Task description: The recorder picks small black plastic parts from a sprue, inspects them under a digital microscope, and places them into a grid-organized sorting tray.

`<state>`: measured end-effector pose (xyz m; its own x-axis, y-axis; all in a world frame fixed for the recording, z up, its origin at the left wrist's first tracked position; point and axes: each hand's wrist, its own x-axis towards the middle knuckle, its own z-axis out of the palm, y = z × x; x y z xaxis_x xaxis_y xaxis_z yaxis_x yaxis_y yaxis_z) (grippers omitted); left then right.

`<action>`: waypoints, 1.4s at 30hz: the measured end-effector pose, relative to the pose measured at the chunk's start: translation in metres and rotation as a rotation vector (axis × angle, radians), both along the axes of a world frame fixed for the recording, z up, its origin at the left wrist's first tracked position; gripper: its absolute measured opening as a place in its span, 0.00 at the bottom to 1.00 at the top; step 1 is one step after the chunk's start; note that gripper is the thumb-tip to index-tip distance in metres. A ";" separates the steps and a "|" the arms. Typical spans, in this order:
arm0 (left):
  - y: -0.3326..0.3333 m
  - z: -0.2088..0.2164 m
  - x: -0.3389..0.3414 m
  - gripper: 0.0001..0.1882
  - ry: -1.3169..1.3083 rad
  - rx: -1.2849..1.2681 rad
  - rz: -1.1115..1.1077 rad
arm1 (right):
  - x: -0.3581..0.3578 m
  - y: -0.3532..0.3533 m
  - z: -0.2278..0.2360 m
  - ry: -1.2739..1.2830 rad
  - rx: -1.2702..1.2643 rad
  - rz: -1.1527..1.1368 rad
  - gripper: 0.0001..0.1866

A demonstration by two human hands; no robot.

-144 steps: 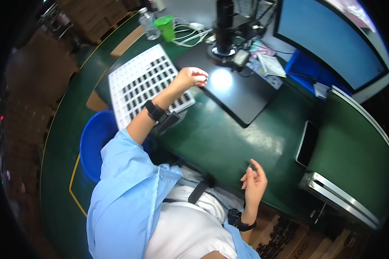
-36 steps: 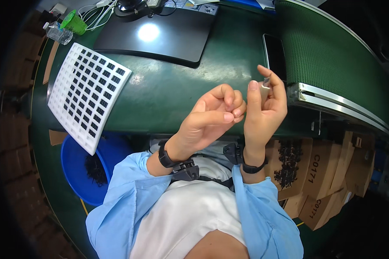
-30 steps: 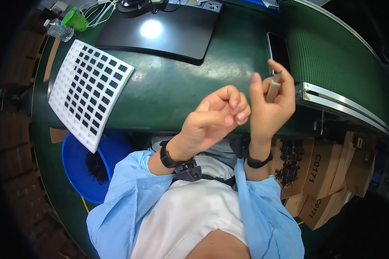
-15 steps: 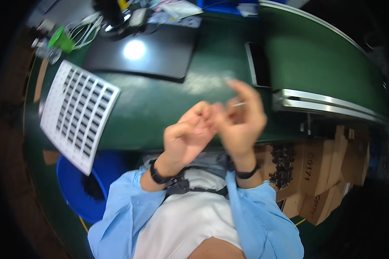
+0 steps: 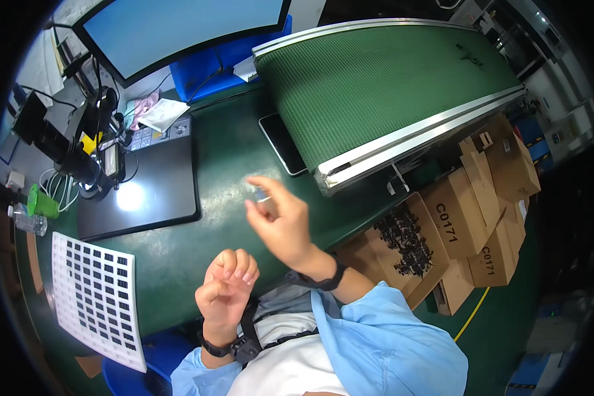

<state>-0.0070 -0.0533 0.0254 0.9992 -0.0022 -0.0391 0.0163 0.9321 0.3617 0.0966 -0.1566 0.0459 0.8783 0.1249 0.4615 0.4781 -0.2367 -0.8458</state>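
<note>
My right hand [image 5: 282, 223] is over the green tabletop [image 5: 171, 264], its thumb and index finger apart. A narrow pale band [image 5: 263, 197], which looks like a ring, shows on one of its fingers. Lower and to the left, my left hand [image 5: 226, 282] is near the table's front edge, palm up with fingers curled in. Whether anything small lies inside those fingers is hidden. Nearest to the left hand is a white tray [image 5: 131, 318] with rows of small black parts, overhanging the front edge. The hands are apart, and neither touches the tray.
A dark flat panel [image 5: 158, 191] lies under a black camera stand [image 5: 66, 148]. A phone [image 5: 284, 145] rests beside the green conveyor belt [image 5: 376, 86]. Cardboard boxes [image 5: 459, 211], one with black parts [image 5: 406, 241], stand at right; a blue bin [image 5: 122, 377] is below the tray.
The view has swung to the right, bringing the monitor and more of the conveyor into sight. My hands, close together before, have separated, with the right one farther up over the table.
</note>
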 end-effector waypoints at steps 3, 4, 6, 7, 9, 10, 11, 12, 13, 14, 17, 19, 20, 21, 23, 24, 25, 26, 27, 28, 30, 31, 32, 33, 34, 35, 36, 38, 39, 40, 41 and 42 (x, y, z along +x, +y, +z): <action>0.008 -0.009 -0.001 0.11 0.009 0.045 0.001 | 0.016 -0.044 0.016 -0.006 -0.034 -0.027 0.15; 0.011 -0.013 0.000 0.11 0.058 0.139 0.060 | 0.022 -0.063 0.028 -0.051 -0.143 -0.071 0.13; 0.016 -0.024 0.002 0.09 0.104 0.277 0.139 | 0.040 -0.105 0.057 -0.175 -0.331 -0.170 0.10; 0.017 -0.030 0.002 0.09 0.100 0.277 0.137 | 0.057 -0.125 0.071 -0.245 -0.417 -0.227 0.09; 0.015 -0.041 0.001 0.08 0.175 0.495 0.193 | 0.108 -0.164 0.096 -0.350 -0.462 -0.306 0.03; 0.013 -0.046 0.000 0.07 0.158 0.515 0.219 | 0.139 -0.189 0.111 -0.380 -0.592 -0.349 0.03; 0.010 -0.051 -0.002 0.07 0.167 0.517 0.213 | 0.173 -0.214 0.123 -0.417 -0.642 -0.365 0.06; 0.007 -0.056 -0.002 0.07 0.195 0.716 0.218 | 0.214 -0.238 0.135 -0.447 -0.739 -0.477 0.08; 0.004 -0.060 -0.004 0.08 0.219 0.908 0.240 | 0.252 -0.264 0.148 -0.398 -0.889 -0.669 0.11; 0.001 -0.064 -0.003 0.09 0.164 1.104 0.246 | 0.285 -0.292 0.159 -0.340 -0.927 -0.795 0.12; -0.008 -0.073 -0.003 0.07 0.131 1.492 0.311 | 0.366 -0.370 0.191 -0.036 -1.026 -1.093 0.16; -0.011 -0.076 -0.002 0.07 0.118 1.530 0.371 | 0.401 -0.411 0.203 0.165 -1.041 -1.208 0.17; -0.011 -0.077 -0.002 0.07 0.119 1.529 0.388 | 0.412 -0.428 0.204 0.183 -0.918 -1.164 0.15; -0.011 -0.078 -0.003 0.07 0.111 1.524 0.414 | 0.420 -0.442 0.204 0.223 -0.821 -1.156 0.15; -0.011 -0.080 -0.003 0.07 0.182 1.526 0.406 | 0.442 -0.454 0.201 0.247 -0.706 -1.107 0.18; -0.011 -0.080 -0.003 0.07 0.177 1.530 0.417 | 0.453 -0.456 0.199 0.235 -0.655 -1.059 0.18; -0.011 -0.081 -0.003 0.07 0.171 1.534 0.437 | 0.461 -0.458 0.195 0.213 -0.617 -1.032 0.19; -0.011 -0.081 -0.003 0.07 0.165 1.528 0.436 | 0.469 -0.458 0.194 0.212 -0.618 -0.997 0.18; -0.013 -0.081 -0.002 0.07 0.165 1.514 0.448 | 0.475 -0.458 0.192 0.212 -0.627 -0.988 0.18; -0.013 -0.081 -0.001 0.07 0.178 1.516 0.455 | 0.478 -0.458 0.192 0.261 -0.655 -1.007 0.17; -0.014 -0.079 0.000 0.07 0.191 1.522 0.458 | 0.481 -0.459 0.192 0.321 -0.633 -1.055 0.13; -0.015 -0.078 0.000 0.07 0.181 1.542 0.456 | 0.480 -0.460 0.191 0.340 -0.613 -1.006 0.13; -0.015 -0.076 0.001 0.07 0.172 1.555 0.467 | 0.479 -0.460 0.191 0.309 -0.650 -1.024 0.12; -0.015 -0.075 0.001 0.07 0.167 1.558 0.465 | 0.478 -0.460 0.191 0.272 -0.686 -1.040 0.11; -0.016 -0.074 0.001 0.07 0.155 1.568 0.465 | 0.476 -0.459 0.190 0.261 -0.698 -1.024 0.10; -0.015 -0.074 0.001 0.07 0.136 1.579 0.468 | 0.474 -0.458 0.190 0.248 -0.685 -1.029 0.10; -0.015 -0.073 0.001 0.07 0.142 1.577 0.491 | 0.473 -0.455 0.188 0.240 -0.701 -1.053 0.10; -0.013 -0.072 -0.001 0.07 0.109 1.600 0.458 | 0.471 -0.449 0.186 0.214 -0.705 -1.050 0.10; -0.012 -0.072 -0.002 0.07 0.102 1.597 0.487 | 0.469 -0.446 0.185 0.200 -0.701 -1.047 0.10; -0.012 -0.072 -0.003 0.07 0.091 1.583 0.477 | 0.467 -0.443 0.184 0.193 -0.661 -1.014 0.10; -0.011 -0.072 -0.005 0.07 0.101 1.574 0.442 | 0.465 -0.441 0.184 0.201 -0.639 -1.043 0.10; -0.011 -0.072 -0.005 0.07 0.072 1.566 0.496 | 0.463 -0.439 0.184 0.201 -0.622 -1.023 0.10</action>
